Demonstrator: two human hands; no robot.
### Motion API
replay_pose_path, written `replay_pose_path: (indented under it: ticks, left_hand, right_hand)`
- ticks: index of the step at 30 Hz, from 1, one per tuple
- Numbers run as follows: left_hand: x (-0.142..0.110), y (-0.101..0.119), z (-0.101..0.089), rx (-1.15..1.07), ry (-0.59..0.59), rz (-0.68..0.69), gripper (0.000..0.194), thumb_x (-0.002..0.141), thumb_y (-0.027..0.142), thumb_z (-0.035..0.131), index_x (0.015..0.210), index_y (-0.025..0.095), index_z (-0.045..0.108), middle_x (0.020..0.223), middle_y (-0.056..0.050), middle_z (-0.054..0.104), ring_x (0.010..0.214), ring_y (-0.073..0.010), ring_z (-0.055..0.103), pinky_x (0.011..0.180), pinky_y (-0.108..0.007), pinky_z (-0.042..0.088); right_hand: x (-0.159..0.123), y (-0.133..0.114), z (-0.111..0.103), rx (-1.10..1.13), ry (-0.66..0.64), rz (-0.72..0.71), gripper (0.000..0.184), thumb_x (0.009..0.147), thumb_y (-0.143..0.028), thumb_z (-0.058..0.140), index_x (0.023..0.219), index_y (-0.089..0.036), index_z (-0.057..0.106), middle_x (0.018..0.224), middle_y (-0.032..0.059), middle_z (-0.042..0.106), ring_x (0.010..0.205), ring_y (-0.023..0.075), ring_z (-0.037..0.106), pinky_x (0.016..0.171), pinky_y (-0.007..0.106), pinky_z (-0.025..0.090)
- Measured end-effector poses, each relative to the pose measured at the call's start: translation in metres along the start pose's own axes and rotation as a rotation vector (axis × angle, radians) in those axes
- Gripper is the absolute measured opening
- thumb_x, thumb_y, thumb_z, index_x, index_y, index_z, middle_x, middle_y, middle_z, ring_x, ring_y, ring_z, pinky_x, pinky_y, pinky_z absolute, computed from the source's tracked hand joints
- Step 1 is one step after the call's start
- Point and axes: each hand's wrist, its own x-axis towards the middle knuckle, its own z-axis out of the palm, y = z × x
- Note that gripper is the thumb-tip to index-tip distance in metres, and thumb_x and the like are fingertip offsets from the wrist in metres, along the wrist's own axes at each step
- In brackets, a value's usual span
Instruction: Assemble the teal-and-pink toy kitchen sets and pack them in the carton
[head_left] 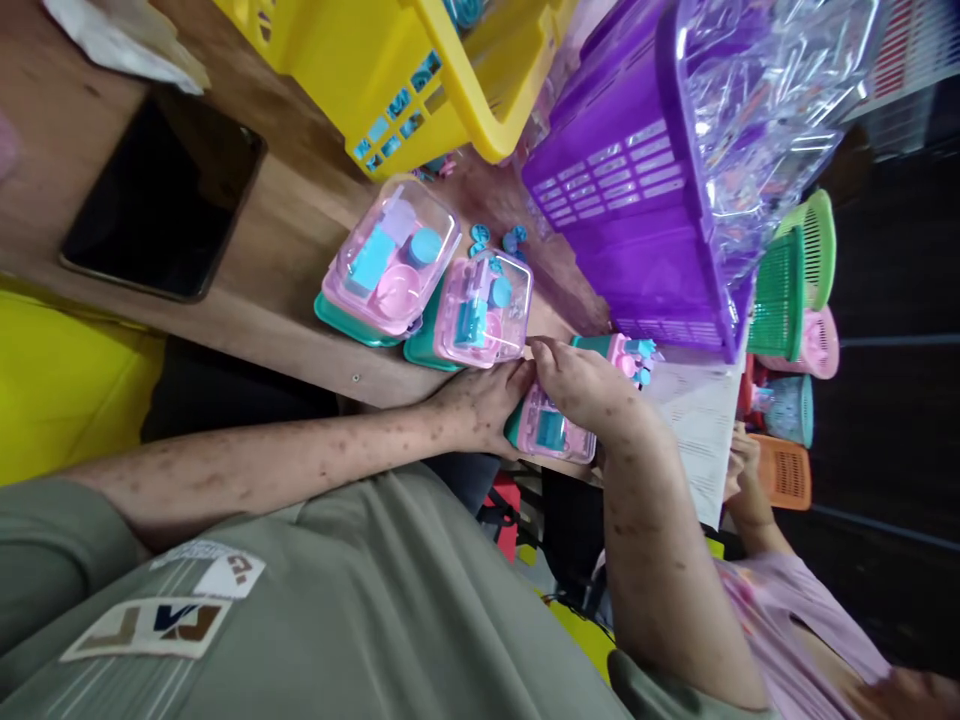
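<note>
Evidently, one box (360, 300) and a second box (442, 335) sat lidded on the desk (285, 330); the left hand (480, 405) and right hand (585, 385) clasped a third box (551, 432), also lidded. A fourth box (616, 350) nearby looked uncovered, seemingly unfinished.

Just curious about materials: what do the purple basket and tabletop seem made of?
The purple basket looks like glossy molded plastic, given its slotted wall and sheen. The tabletop shows brown grain, suggesting satin wood, possibly laminate.

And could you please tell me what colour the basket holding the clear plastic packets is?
The basket is purple, seen best in the head view.
</note>
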Motion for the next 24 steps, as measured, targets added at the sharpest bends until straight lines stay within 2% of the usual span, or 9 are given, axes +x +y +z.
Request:
replay_pose_path:
  ticks: [4,7,11,13,15,17,19,21,24]
  left_hand:
    - [0.0,-0.002,0.0,0.01,-0.003,0.007,0.122,0.071,0.056,0.104,0.159,0.007,0.034,0.16,-0.03,0.056,0.154,-0.0466,0.055,0.13,-0.057,0.044]
    - [0.0,-0.003,0.001,-0.005,-0.001,0.008,0.12,0.073,0.061,0.101,0.158,0.007,0.035,0.158,-0.03,0.057,0.151,-0.0461,0.056,0.13,-0.056,0.044]
    - [0.002,-0.002,-0.002,-0.044,0.004,0.0,0.111,0.074,0.062,0.098,0.154,0.01,0.041,0.152,-0.027,0.06,0.143,-0.0449,0.061,0.125,-0.056,0.048]
    - [0.002,-0.001,-0.005,-0.06,-0.001,-0.017,0.106,0.073,0.06,0.098,0.151,0.011,0.045,0.148,-0.025,0.063,0.139,-0.0451,0.063,0.122,-0.057,0.049]
    - [0.003,0.002,-0.009,-0.057,-0.008,-0.026,0.103,0.072,0.057,0.099,0.148,0.01,0.048,0.143,-0.024,0.065,0.136,-0.0447,0.065,0.121,-0.057,0.05]
    - [0.003,0.004,-0.012,-0.043,-0.006,-0.013,0.101,0.071,0.055,0.101,0.145,0.009,0.05,0.141,-0.024,0.067,0.135,-0.0431,0.066,0.122,-0.054,0.05]
    - [0.003,0.006,-0.013,-0.028,0.002,0.001,0.1,0.07,0.053,0.102,0.144,0.009,0.051,0.14,-0.023,0.067,0.135,-0.0421,0.066,0.122,-0.053,0.05]
    - [0.002,0.006,-0.012,-0.017,0.008,-0.003,0.103,0.069,0.052,0.101,0.147,0.009,0.05,0.143,-0.024,0.066,0.137,-0.0431,0.065,0.122,-0.054,0.05]
    - [0.0,0.004,-0.008,-0.021,0.016,-0.024,0.113,0.071,0.055,0.099,0.157,0.009,0.042,0.152,-0.026,0.062,0.143,-0.0453,0.062,0.123,-0.057,0.049]
  right_hand:
    - [0.003,-0.004,-0.006,-0.025,-0.02,0.012,0.042,0.105,-0.009,0.044,0.137,-0.003,0.071,0.14,0.0308,0.075,0.118,0.0417,0.079,0.094,0.047,0.061]
    - [0.007,-0.002,0.001,-0.002,0.035,0.044,0.036,0.102,-0.008,0.05,0.127,-0.009,0.076,0.131,0.0271,0.08,0.112,0.0397,0.08,0.089,0.044,0.061]
    - [0.01,-0.002,0.012,0.038,0.145,0.105,0.035,0.101,-0.011,0.053,0.124,-0.016,0.079,0.13,0.022,0.082,0.112,0.0379,0.08,0.09,0.044,0.061]
    - [0.007,-0.005,0.015,0.063,0.224,0.157,0.033,0.105,-0.018,0.051,0.124,-0.019,0.079,0.129,0.0194,0.083,0.11,0.0366,0.08,0.09,0.045,0.061]
    - [0.0,-0.01,0.015,0.083,0.311,0.236,0.036,0.114,-0.032,0.045,0.127,-0.02,0.077,0.118,0.0177,0.085,0.104,0.0351,0.08,0.088,0.044,0.061]
    - [-0.009,-0.015,0.015,0.141,0.418,0.34,0.051,0.12,-0.049,0.034,0.127,-0.021,0.076,0.104,0.0152,0.085,0.1,0.0337,0.081,0.086,0.042,0.06]
    - [-0.017,-0.019,0.015,0.275,0.547,0.397,0.065,0.12,-0.064,0.027,0.125,-0.022,0.076,0.101,0.0131,0.085,0.103,0.0325,0.08,0.089,0.041,0.06]
    - [-0.023,-0.022,0.016,0.425,0.625,0.353,0.07,0.117,-0.073,0.03,0.126,-0.022,0.077,0.113,0.0134,0.085,0.111,0.0315,0.079,0.095,0.041,0.059]
    - [-0.025,-0.028,0.019,0.488,0.574,0.296,0.063,0.115,-0.071,0.04,0.128,-0.024,0.078,0.118,0.0126,0.085,0.111,0.0317,0.079,0.096,0.042,0.058]
